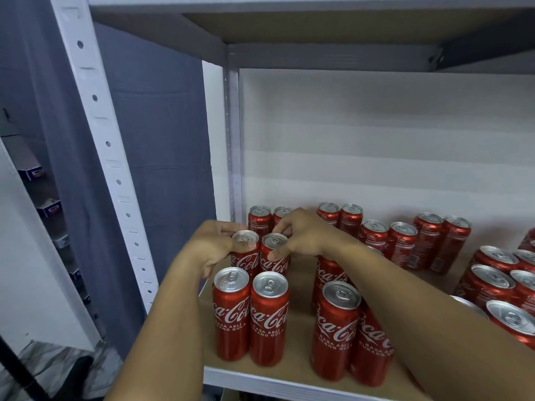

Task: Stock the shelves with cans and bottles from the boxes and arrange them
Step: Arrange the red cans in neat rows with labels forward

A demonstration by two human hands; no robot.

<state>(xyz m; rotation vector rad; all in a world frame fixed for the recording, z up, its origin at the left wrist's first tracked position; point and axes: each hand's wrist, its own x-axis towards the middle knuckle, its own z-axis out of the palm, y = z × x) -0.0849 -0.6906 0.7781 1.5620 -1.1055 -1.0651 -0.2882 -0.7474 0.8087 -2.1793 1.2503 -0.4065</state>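
Head view: your left hand [215, 247] is curled round the top of 1 can, call it can A [245, 251], thumb across its upper side, fingers wrapped behind the rim. Your right hand [301, 234] pinches can B [273, 254] at the rim: thumb on the near side just under the lid, fingers hooked over the far edge. A and B stand upright, touching side by side, A to the left, both on the shelf [298, 287], a brown board w/ a white front lip.

Just in front of the 2 gripped cans, toward you, stands the front pair [251, 316], also upright and touching each other, logos facing you. Right behind your hands, against the back wall, 2 more cans, the back pair [265, 219], partly hidden by your right-hand fingers.

To the right of your right wrist, under and past the forearm, another column of cans, the mid column [337, 328], 2 wide; the arm covers some, so can't tell the count. Further right, beyond the forearm, a back row [402, 241] of pairs along the wall w/ labels turned away from you, and at far right a tight block [498, 282] of cans running out of frame.

Left of your left hand: a white post [107, 157] w/ holes, grey cloth [162, 125] behind it.
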